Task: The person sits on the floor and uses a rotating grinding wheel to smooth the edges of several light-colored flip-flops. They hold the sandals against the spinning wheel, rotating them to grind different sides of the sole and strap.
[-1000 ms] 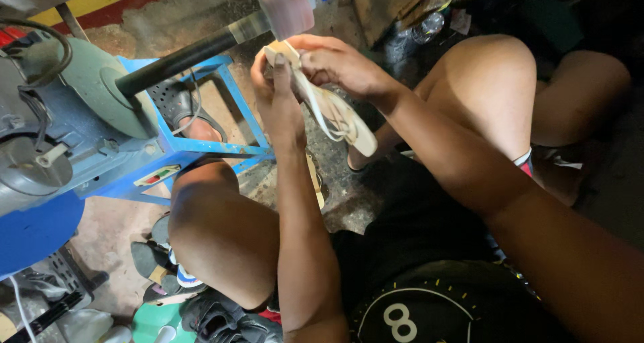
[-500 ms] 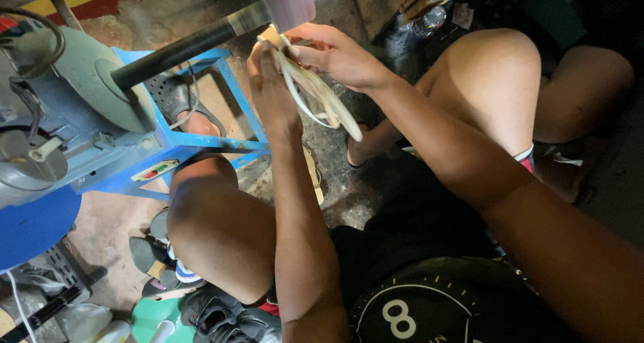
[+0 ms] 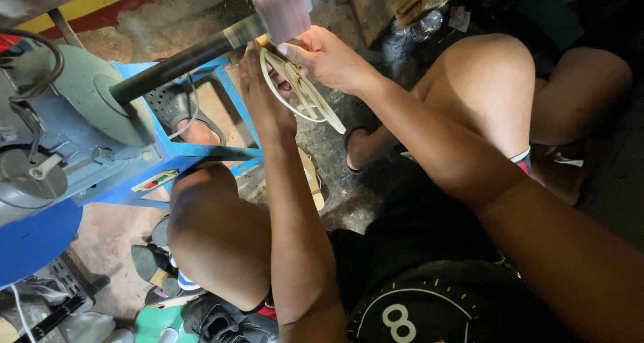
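Both my hands hold a thin cream-coloured shoe sole (image 3: pixel 300 94) up against a pinkish sanding drum (image 3: pixel 282 9) on the end of a dark shaft (image 3: pixel 181 61). My left hand (image 3: pixel 261 91) grips the sole from the left side. From the right, my right hand (image 3: pixel 329 60) pinches its upper end just under the drum. The shaft runs out of a grey motor housing (image 3: pixel 100 101) mounted on a blue metal stand (image 3: pixel 181 156).
My bare knees (image 3: pixel 215 242) frame the stand, and I sit on a dirty concrete floor. Sandals, shoe parts and scraps (image 3: pixel 168 269) lie at the lower left. A tan sole piece (image 3: pixel 312 178) rests on the floor under my left forearm.
The sole has turned in my hands and risen closer to the drum. My right hand has shifted up toward the drum's underside.
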